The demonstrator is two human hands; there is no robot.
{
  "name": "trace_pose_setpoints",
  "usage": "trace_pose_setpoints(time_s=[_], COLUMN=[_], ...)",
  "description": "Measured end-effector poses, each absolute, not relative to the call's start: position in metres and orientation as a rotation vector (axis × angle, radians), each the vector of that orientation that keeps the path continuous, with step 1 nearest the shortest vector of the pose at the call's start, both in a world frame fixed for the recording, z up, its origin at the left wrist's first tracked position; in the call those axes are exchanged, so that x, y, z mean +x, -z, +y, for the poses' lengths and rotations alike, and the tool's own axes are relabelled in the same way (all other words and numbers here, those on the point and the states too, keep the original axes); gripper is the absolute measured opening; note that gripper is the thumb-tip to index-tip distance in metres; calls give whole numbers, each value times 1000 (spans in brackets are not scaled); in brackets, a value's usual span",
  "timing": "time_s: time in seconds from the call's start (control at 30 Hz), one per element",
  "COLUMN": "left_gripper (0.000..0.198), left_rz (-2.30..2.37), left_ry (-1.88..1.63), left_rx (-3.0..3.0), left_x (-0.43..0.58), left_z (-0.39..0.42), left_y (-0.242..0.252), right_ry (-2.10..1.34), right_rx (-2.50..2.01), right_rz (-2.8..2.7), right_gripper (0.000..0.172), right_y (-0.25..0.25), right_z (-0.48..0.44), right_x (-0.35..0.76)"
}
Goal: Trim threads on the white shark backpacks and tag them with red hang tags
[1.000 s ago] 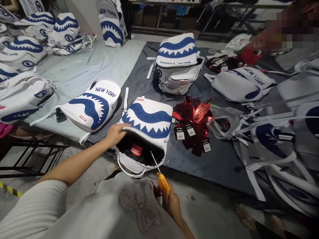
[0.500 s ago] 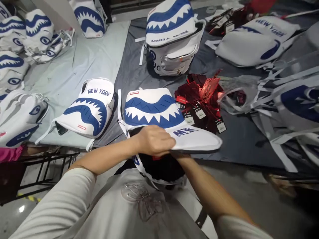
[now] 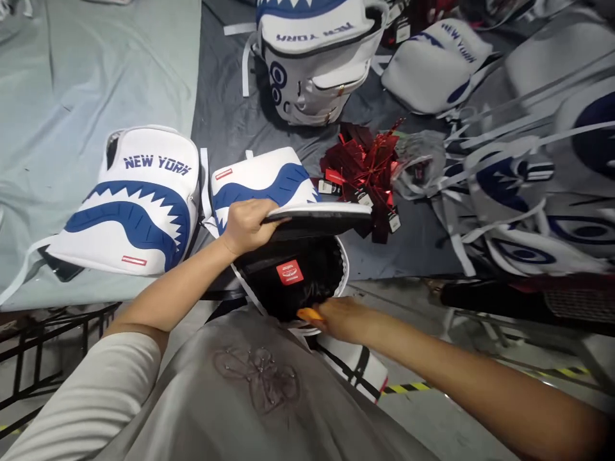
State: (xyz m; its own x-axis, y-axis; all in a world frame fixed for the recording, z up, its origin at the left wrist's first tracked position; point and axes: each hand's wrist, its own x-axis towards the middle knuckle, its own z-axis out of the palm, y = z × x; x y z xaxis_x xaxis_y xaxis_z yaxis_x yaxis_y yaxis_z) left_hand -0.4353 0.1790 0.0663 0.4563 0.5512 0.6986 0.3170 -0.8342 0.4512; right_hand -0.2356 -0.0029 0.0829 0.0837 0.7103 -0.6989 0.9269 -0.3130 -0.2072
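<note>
A white backpack with a blue shark mouth and white teeth rests at the table's front edge against my body. Its top stands unzipped, showing a black lining with a red label. My left hand is closed on the edge of the raised flap. At the near rim of the opening, my right hand is closed around a small orange tool. The tool's far end is too dark to make out.
Another white backpack lies to the left, over a dark flat object. Red foil tags lie beyond the flap. A stuffed backpack stands behind, and more backpacks with loose straps crowd the right.
My left hand has lifted the flap, so the lining and red label show. My right hand has come out from under the flap to the near rim, with the orange tool visible.
</note>
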Motion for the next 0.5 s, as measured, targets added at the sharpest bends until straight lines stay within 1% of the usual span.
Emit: trace_pose_setpoints(time_s=[0.07,0.13,0.17,0.2,0.27,0.33,0.5], left_gripper=[39,40,39,39,37,37,38], left_rz=[808,795,779,762,748,780,943], left_ry=[-1330,-1315,-1306,-1305,-1316,-1338,-1453], left_rx=[2341,2300,2298,2300,2303,2281,2145], left_x=[-435,-432,-430,-428,-425,-424,-416], left_z=[175,170,168,165,161,160,166], left_y=[-67,-67,-67,-66,-63,-58,-44], right_ry=[1052,808,680,591,549,602,903], right_rx=[1944,2010,2074,2130,2179,2172,2057], right_rz=[1493,1379,1352,1325,1275,1196,1047], right_gripper=[33,48,53,54,51,47,34], right_y=[-104,-110,-107,-100,-83,-70,-77], right_z=[14,43,59,73,92,91,28], right_x=[-219,-210,-208,-208,-209,-205,-191])
